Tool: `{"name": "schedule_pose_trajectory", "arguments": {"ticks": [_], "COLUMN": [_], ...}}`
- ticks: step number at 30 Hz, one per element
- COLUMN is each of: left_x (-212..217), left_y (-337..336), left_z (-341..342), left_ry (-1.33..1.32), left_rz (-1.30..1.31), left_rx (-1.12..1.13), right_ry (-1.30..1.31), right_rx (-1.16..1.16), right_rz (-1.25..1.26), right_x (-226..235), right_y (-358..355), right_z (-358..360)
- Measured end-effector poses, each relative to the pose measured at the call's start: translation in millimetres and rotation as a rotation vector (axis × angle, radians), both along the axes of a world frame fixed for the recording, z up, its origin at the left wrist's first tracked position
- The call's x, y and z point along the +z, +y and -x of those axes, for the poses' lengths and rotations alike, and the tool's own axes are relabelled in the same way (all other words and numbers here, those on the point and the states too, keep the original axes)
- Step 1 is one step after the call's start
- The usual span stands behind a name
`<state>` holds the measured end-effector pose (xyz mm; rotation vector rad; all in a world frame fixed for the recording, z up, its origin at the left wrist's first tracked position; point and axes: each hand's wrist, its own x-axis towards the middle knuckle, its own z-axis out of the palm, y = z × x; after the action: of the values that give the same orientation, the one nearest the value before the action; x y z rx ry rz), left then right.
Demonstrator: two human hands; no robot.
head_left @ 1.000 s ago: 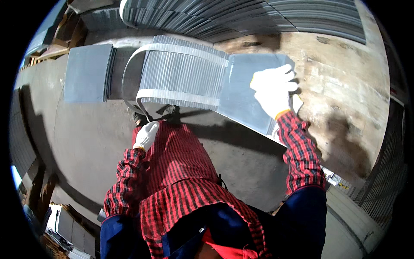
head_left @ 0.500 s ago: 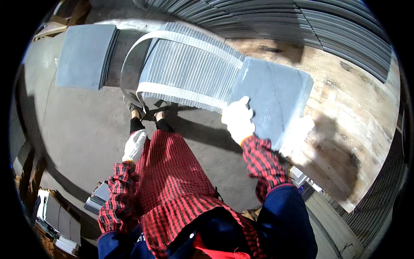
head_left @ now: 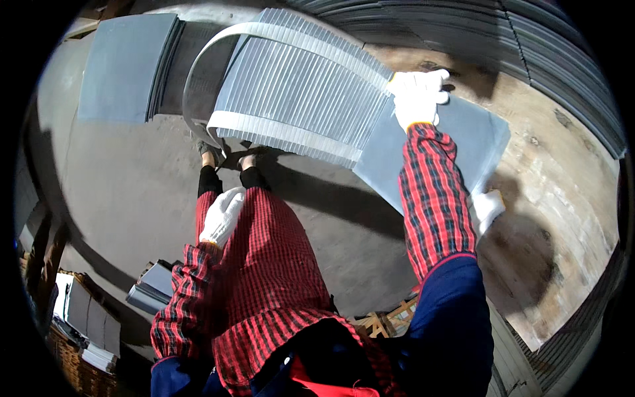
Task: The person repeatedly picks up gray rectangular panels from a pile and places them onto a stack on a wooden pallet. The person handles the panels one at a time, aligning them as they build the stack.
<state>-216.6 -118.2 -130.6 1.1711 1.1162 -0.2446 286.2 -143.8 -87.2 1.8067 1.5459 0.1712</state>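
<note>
My right hand (head_left: 419,97), in a white knit glove, lies where the upper corner of a flat grey slab (head_left: 463,135) meets the end of a pale strap. Its fingers are apart, and part of the slab's edge is hidden under it. To its left a row of grey slabs (head_left: 307,86) stands on edge, spanned by an upper strap (head_left: 291,34) and a lower strap (head_left: 284,132), which loop at the left end. My left hand (head_left: 225,215), also gloved, rests on my red checked apron (head_left: 264,264) with fingers extended, holding nothing.
Another white glove (head_left: 488,208) shows at the slab's right edge; whether a hand fills it, I cannot tell. Pale plywood (head_left: 562,218) extends to the right. Long rows of slabs (head_left: 423,30) line the back. A stack of slabs (head_left: 126,66) stands far left.
My right hand has moved up and right across the flat slab, from near the lower strap to the upper one. The slab has turned. My left hand stays on the apron.
</note>
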Motion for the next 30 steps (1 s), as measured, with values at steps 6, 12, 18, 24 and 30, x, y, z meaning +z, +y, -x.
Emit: {"name": "schedule_pose_trajectory", "arguments": {"ticks": [6,12,18,24,30], "left_x": [-7,7,20,16,88], "left_y": [-13,11,34,47,30], "left_z": [24,-16,-36,-37,-114], "left_ry": [0.066,-0.159,-0.210,-0.210,-0.304], "left_rz": [0.057,-0.074,-0.022,-0.196,-0.269], "left_rx": [0.061,0.116,0.121,-0.060,-0.261], "right_ry": [-0.026,0.187,0.050,0.149,-0.314], "right_rx": [-0.233,-0.049,-0.219,-0.488,-0.326], "right_rz": [0.076,0.827,0.124,-0.485,-0.351], "right_x": [4,89,215,235,243], "right_y": [-9,-64,-108,-199,-159], "right_z": [83,150,156,80,75]}}
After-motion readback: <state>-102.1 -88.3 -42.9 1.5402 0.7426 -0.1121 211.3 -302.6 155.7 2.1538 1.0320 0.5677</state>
